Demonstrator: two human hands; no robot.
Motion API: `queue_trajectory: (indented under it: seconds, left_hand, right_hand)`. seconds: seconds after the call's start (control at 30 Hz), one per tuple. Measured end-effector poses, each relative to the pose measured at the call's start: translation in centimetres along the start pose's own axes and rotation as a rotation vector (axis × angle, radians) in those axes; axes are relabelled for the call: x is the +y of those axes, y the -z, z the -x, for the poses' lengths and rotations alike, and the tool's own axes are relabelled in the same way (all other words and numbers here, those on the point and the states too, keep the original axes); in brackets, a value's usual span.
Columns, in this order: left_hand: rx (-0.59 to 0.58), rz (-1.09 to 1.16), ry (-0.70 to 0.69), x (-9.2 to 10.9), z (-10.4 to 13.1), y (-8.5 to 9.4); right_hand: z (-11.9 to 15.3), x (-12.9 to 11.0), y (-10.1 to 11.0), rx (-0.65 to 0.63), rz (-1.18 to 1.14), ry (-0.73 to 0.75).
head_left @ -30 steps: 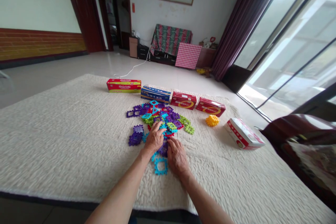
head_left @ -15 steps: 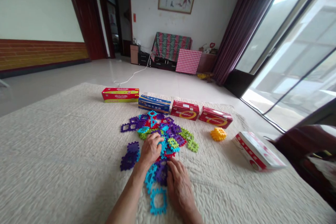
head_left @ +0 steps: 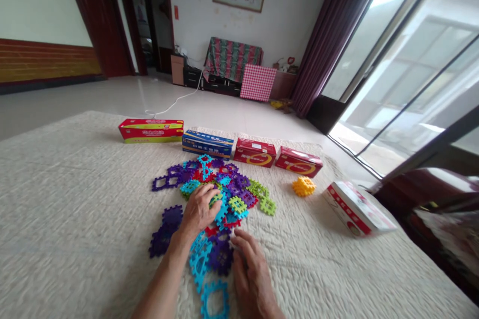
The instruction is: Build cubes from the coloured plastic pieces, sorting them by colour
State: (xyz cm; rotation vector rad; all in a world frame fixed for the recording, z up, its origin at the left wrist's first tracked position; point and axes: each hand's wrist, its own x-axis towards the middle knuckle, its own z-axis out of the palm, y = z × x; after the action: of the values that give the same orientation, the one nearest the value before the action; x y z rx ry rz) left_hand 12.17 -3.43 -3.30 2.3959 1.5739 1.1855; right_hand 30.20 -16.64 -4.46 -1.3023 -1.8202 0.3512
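Observation:
A loose pile of flat toothed plastic pieces lies on the quilted cover, with a purple piece [head_left: 247, 198], a lime green piece [head_left: 237, 205] and a cyan piece [head_left: 214, 300] among them. My left hand [head_left: 200, 208] rests over the pile's left part, fingers curled on a green piece [head_left: 216, 198]. Beside the near purple pieces [head_left: 220, 255] lies my right hand [head_left: 251, 266], its fingers loosely extended and nothing visible in them. Dark purple pieces [head_left: 166, 229] sit left of my left forearm. A yellow-orange stack [head_left: 304, 186] stands apart on the right.
Behind the pile stand a red and green box [head_left: 151, 131], a blue box [head_left: 208, 145] and two red boxes [head_left: 255, 153]. A white and red box [head_left: 359, 209] lies at the right on the beige cover [head_left: 93, 199].
The view has shifted, so the boxes and pieces appear further left. My left hand's fingers have moved slightly over a green piece. My right hand stays beside the near purple pieces.

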Motion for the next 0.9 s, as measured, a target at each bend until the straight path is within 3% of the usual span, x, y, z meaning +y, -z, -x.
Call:
queue_trajectory:
  seconds: [0.17, 0.37, 0.53, 0.67, 0.73, 0.9]
  left_hand:
    - [0.083, 0.052, 0.014, 0.3, 0.4, -0.8]
    - [0.158, 0.097, 0.026, 0.4, 0.4, -1.4]
    - [0.202, 0.103, 0.036, 0.1, 0.5, -1.7]
    - [0.209, 0.102, 0.019, -0.1, 0.5, -1.9]
    - [0.213, 0.098, 0.018, -0.1, 0.4, -1.9]
    - [0.205, 0.094, 0.028, 0.0, 0.4, -1.7]
  right_hand:
    - [-3.4, 1.7, -0.1, 0.162, 0.072, -0.003]
    - [-7.8, 2.4, -1.8, 0.046, 0.086, -0.035]
    - [-10.5, 4.0, 0.2, 0.075, 0.114, 0.017]
    - [-14.2, 8.0, 2.6, 0.015, 0.324, -0.25]
    - [-15.8, 9.5, 3.1, -0.078, 0.392, -0.369]
    - [-18.0, 10.4, 2.7, -0.212, 0.462, -0.45]
